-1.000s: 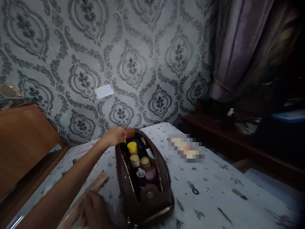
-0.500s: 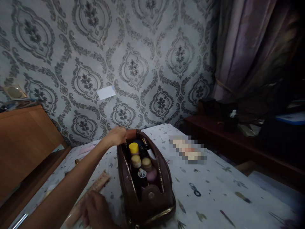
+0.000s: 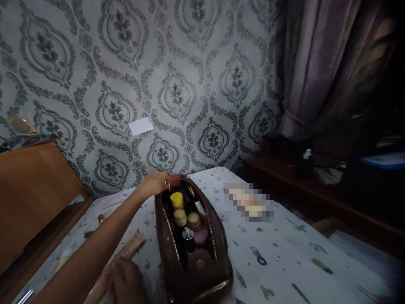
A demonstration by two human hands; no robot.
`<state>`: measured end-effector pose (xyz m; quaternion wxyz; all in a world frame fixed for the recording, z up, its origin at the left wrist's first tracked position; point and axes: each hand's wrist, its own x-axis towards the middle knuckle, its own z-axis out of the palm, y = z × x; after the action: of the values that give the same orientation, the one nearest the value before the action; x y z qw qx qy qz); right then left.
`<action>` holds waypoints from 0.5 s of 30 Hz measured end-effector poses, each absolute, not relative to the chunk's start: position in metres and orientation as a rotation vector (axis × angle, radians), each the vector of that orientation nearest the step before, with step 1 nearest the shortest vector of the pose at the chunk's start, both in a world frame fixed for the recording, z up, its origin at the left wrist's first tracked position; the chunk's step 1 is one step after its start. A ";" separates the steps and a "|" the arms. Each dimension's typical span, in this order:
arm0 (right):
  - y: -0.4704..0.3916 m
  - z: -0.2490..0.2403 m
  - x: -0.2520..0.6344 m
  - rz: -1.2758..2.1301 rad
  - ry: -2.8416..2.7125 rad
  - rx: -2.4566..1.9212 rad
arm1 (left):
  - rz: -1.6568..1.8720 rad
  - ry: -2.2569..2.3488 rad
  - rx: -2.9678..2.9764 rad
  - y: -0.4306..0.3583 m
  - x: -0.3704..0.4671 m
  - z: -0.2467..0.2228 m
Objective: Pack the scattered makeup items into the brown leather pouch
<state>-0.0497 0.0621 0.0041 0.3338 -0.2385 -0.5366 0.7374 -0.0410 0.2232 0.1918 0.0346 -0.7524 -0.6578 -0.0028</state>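
A brown cosmetics bag (image 3: 198,280) stands unzipped on the bed or table cover, its long opening facing up. Inside are a yellow-capped container (image 3: 176,199), two jars with pale gold lids (image 3: 180,216), a silver-topped bottle (image 3: 187,234) and a pinkish round item (image 3: 200,237). My left hand (image 3: 157,183) reaches across and is closed on the far left rim of the bag, by a gold zipper pull. My right hand (image 3: 126,280) is low, left of the bag, with curled fingers over a beige tube (image 3: 131,247); whether it grips anything is hidden.
A pixelated item (image 3: 248,202) lies right of the bag on the patterned white cover (image 3: 272,253). Left lie a pink tube (image 3: 115,200) and a small gold-capped item (image 3: 101,218). A wooden cabinet (image 3: 38,185) stands left, a dark red shelf (image 3: 268,171) right, the papered wall (image 3: 177,93) behind.
The view has tilted up slightly, so the bag sits a little lower in the picture. My left hand keeps its hold on the rim; my right hand has barely shifted.
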 end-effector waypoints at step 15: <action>0.064 0.001 -0.052 1.976 -1.358 -0.550 | -0.121 -1.987 -2.481 0.230 -0.041 0.184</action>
<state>-0.0516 0.0637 0.0011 0.3341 -0.2108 -0.5203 0.7571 -0.0410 0.2302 0.1836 -0.0194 -0.7798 -0.6246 -0.0380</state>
